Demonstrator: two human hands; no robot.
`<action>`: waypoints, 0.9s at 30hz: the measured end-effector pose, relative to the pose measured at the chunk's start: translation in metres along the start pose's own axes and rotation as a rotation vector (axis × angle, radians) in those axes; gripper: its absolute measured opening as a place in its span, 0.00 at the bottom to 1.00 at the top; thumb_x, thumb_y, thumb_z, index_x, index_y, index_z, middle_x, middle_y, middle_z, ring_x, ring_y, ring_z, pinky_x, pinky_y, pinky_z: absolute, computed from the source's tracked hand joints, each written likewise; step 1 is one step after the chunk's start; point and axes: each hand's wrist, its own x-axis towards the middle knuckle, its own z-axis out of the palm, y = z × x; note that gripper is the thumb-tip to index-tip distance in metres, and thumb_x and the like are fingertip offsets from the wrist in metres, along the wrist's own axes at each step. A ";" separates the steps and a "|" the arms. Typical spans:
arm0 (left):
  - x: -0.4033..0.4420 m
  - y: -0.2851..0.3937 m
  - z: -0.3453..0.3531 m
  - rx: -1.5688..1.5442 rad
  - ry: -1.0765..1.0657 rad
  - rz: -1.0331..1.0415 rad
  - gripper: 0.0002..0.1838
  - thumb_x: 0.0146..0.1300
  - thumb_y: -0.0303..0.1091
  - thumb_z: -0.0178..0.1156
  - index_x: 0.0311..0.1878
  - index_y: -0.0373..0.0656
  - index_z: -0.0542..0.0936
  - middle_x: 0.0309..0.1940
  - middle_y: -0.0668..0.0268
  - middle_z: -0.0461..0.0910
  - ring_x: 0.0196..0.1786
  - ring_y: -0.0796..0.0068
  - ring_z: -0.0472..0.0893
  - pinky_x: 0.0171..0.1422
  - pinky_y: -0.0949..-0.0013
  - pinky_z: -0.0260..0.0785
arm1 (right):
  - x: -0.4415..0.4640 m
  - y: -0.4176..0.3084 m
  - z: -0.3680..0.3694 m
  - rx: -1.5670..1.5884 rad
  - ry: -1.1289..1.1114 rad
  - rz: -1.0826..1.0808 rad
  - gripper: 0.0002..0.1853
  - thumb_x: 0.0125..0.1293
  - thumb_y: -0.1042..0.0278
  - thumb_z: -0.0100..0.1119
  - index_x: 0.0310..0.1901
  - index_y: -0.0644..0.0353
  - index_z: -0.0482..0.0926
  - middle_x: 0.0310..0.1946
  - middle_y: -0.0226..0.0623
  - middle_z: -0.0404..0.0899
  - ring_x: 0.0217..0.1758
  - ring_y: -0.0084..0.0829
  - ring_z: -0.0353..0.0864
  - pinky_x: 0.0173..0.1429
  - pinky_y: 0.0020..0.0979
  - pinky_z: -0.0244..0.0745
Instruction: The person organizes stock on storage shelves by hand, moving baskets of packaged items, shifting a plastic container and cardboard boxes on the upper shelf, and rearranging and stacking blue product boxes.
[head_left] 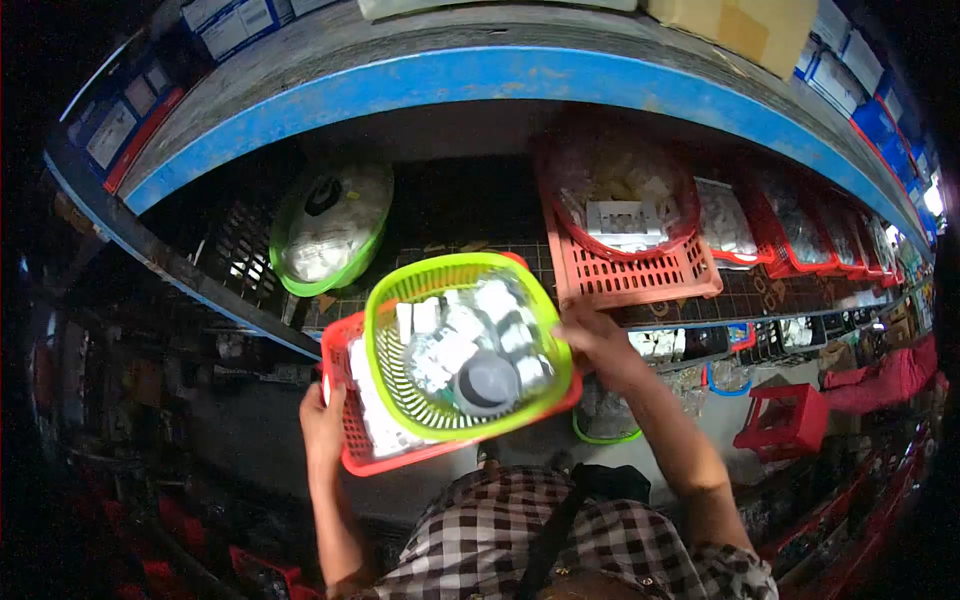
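A lime-green basket (405, 425) sits tilted on top of a red basket (357, 465), which holds white pieces. Inside the green one are bagged white parts (455, 345) and a grey round cup (487, 383). My left hand (322, 420) grips the red basket's left side, thumb up on its rim. At the right end of the baskets is my right hand (595, 342), fingers closed at the edge; its fingertips are partly hidden, and which of the two rims it holds is unclear.
Above runs a shelf with a blue edge (500, 75). On the shelf beneath stand a green basket of bags (375, 245), a salmon crate (640, 285) bearing a red round basket (690, 225), and several red bins. A red stool (785, 420) stands lower right.
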 end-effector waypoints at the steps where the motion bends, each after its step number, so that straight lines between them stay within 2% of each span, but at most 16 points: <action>1: 0.016 0.005 0.001 0.116 -0.003 0.132 0.12 0.63 0.36 0.57 0.33 0.34 0.77 0.24 0.66 0.76 0.27 0.79 0.72 0.33 0.69 0.66 | -0.017 0.011 0.001 0.111 0.049 0.091 0.11 0.63 0.59 0.60 0.38 0.57 0.76 0.27 0.28 0.78 0.28 0.20 0.77 0.33 0.22 0.73; 2: 0.029 0.014 0.004 0.311 0.006 0.228 0.15 0.62 0.39 0.57 0.34 0.32 0.77 0.25 0.56 0.78 0.28 0.66 0.78 0.36 0.62 0.68 | -0.034 0.016 0.003 0.190 0.039 0.120 0.11 0.64 0.60 0.59 0.40 0.58 0.75 0.26 0.29 0.78 0.24 0.21 0.76 0.28 0.22 0.71; 3: 0.036 0.046 0.011 0.515 -0.041 0.221 0.17 0.60 0.41 0.58 0.38 0.33 0.79 0.28 0.49 0.79 0.31 0.56 0.80 0.39 0.60 0.69 | -0.048 0.021 0.004 0.269 0.033 0.148 0.12 0.65 0.60 0.58 0.42 0.59 0.74 0.26 0.31 0.79 0.20 0.22 0.75 0.23 0.22 0.70; 8: 0.112 0.094 0.083 0.631 -0.247 0.530 0.17 0.61 0.42 0.58 0.41 0.35 0.81 0.35 0.46 0.80 0.41 0.47 0.80 0.46 0.56 0.71 | -0.092 0.061 0.018 0.541 -0.019 0.085 0.14 0.70 0.59 0.52 0.48 0.62 0.73 0.34 0.38 0.82 0.29 0.29 0.83 0.30 0.25 0.76; 11: 0.161 0.105 0.145 0.642 -0.287 0.685 0.16 0.63 0.42 0.54 0.43 0.40 0.81 0.38 0.48 0.81 0.44 0.47 0.79 0.49 0.54 0.71 | -0.093 0.068 0.035 0.370 -0.004 0.174 0.19 0.74 0.56 0.44 0.55 0.63 0.70 0.43 0.42 0.81 0.40 0.34 0.84 0.39 0.31 0.78; 12: 0.182 0.100 0.168 0.621 -0.281 0.745 0.16 0.64 0.43 0.53 0.45 0.41 0.81 0.40 0.50 0.81 0.45 0.46 0.79 0.49 0.54 0.71 | -0.087 0.073 0.044 0.382 -0.032 0.218 0.21 0.74 0.55 0.43 0.57 0.63 0.69 0.47 0.41 0.80 0.48 0.35 0.82 0.44 0.32 0.76; 14: 0.237 0.093 0.214 0.546 -0.455 0.881 0.16 0.66 0.43 0.52 0.50 0.46 0.79 0.45 0.52 0.80 0.48 0.51 0.79 0.52 0.57 0.71 | -0.068 0.068 0.068 0.420 -0.036 0.229 0.22 0.74 0.54 0.44 0.58 0.63 0.68 0.50 0.41 0.79 0.52 0.35 0.80 0.49 0.32 0.75; 16: 0.244 0.123 0.230 0.459 -0.623 0.688 0.17 0.69 0.43 0.51 0.54 0.45 0.78 0.49 0.54 0.80 0.51 0.60 0.80 0.57 0.61 0.69 | -0.049 0.065 0.088 0.399 0.008 0.231 0.21 0.74 0.54 0.44 0.58 0.61 0.68 0.53 0.41 0.77 0.56 0.35 0.78 0.50 0.33 0.74; 17: 0.251 0.129 0.233 0.449 -0.613 0.680 0.17 0.69 0.43 0.51 0.54 0.45 0.78 0.49 0.54 0.80 0.51 0.60 0.80 0.57 0.61 0.69 | -0.041 0.062 0.094 0.487 0.039 0.184 0.20 0.74 0.55 0.45 0.59 0.60 0.68 0.54 0.41 0.77 0.56 0.36 0.78 0.50 0.33 0.74; 19: 0.258 0.132 0.227 -0.076 -0.592 0.847 0.18 0.70 0.43 0.50 0.55 0.42 0.78 0.51 0.57 0.80 0.55 0.69 0.78 0.60 0.66 0.67 | -0.026 0.068 0.100 0.661 0.083 0.129 0.18 0.74 0.58 0.46 0.59 0.58 0.68 0.55 0.40 0.77 0.56 0.36 0.78 0.50 0.32 0.74; 21: 0.196 0.158 0.169 -0.124 -0.504 0.757 0.19 0.71 0.42 0.51 0.55 0.39 0.78 0.52 0.60 0.80 0.55 0.72 0.77 0.61 0.69 0.66 | -0.010 0.055 0.102 0.660 0.110 0.123 0.18 0.74 0.57 0.45 0.59 0.58 0.68 0.55 0.40 0.77 0.56 0.35 0.78 0.50 0.31 0.74; 22: 0.168 0.166 0.136 -0.087 -0.494 0.669 0.18 0.70 0.40 0.52 0.55 0.39 0.78 0.51 0.62 0.81 0.55 0.73 0.77 0.60 0.71 0.67 | -0.003 0.050 0.103 0.676 0.152 0.102 0.18 0.74 0.57 0.45 0.59 0.58 0.68 0.55 0.40 0.77 0.56 0.35 0.78 0.50 0.30 0.74; 23: 0.159 0.148 0.111 -0.118 -0.442 0.684 0.16 0.70 0.38 0.53 0.53 0.38 0.79 0.49 0.62 0.82 0.52 0.75 0.78 0.58 0.71 0.67 | 0.008 0.056 0.100 0.661 0.138 0.071 0.20 0.73 0.55 0.45 0.58 0.59 0.69 0.54 0.42 0.77 0.55 0.36 0.79 0.48 0.29 0.75; 24: 0.151 0.136 0.087 -0.084 -0.453 0.568 0.15 0.70 0.37 0.52 0.51 0.37 0.80 0.44 0.64 0.83 0.46 0.77 0.78 0.55 0.72 0.68 | 0.016 0.050 0.101 0.641 0.145 0.066 0.20 0.73 0.55 0.46 0.58 0.59 0.69 0.54 0.43 0.77 0.55 0.36 0.79 0.47 0.29 0.76; 25: 0.144 0.110 0.078 -0.352 -0.395 0.505 0.14 0.69 0.37 0.53 0.47 0.36 0.81 0.39 0.67 0.82 0.42 0.81 0.76 0.49 0.74 0.68 | 0.024 0.044 0.103 0.622 0.150 0.060 0.21 0.72 0.54 0.47 0.58 0.60 0.70 0.54 0.44 0.77 0.55 0.36 0.79 0.46 0.29 0.76; 27: 0.137 0.064 0.056 -0.468 -0.344 0.343 0.13 0.70 0.38 0.53 0.40 0.39 0.81 0.35 0.69 0.81 0.39 0.85 0.76 0.41 0.80 0.66 | 0.048 0.046 0.096 0.664 0.139 0.024 0.21 0.71 0.56 0.49 0.58 0.61 0.70 0.52 0.46 0.78 0.54 0.35 0.79 0.45 0.29 0.76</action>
